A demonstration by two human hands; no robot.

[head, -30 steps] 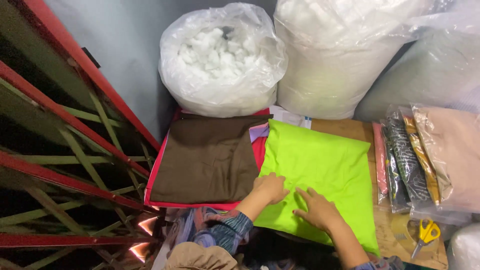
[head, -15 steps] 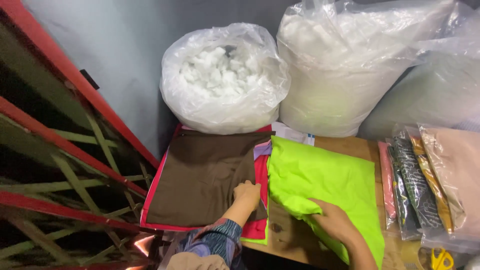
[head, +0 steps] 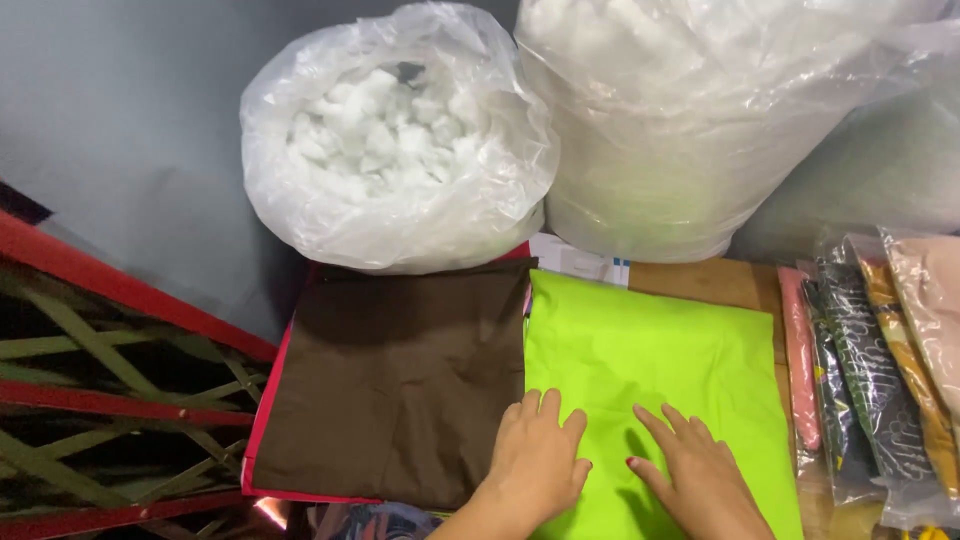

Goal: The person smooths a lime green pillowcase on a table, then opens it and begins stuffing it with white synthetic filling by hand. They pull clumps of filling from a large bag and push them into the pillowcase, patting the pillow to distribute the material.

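A lime-green fabric cover [head: 660,370] lies flat on the wooden table [head: 720,280]. My left hand [head: 538,458] rests palm-down on its left edge, right by the seam with a brown fabric piece [head: 400,375]. My right hand [head: 695,472] presses flat on the green cover a little to the right, fingers spread. Neither hand holds anything. The brown piece lies on top of a red one [head: 262,425] whose edge shows at the left.
An open clear bag of white stuffing [head: 385,140] stands behind the fabrics, a larger full bag [head: 700,120] beside it. Folded fabrics in plastic sleeves [head: 880,370] are stacked at the right. A red and green metal frame [head: 110,380] borders the left.
The view has moved closer and lower toward the table. The green cover now lies flatter and squarer beside the brown piece. My left hand has shifted from the brown fabric onto the green cover.
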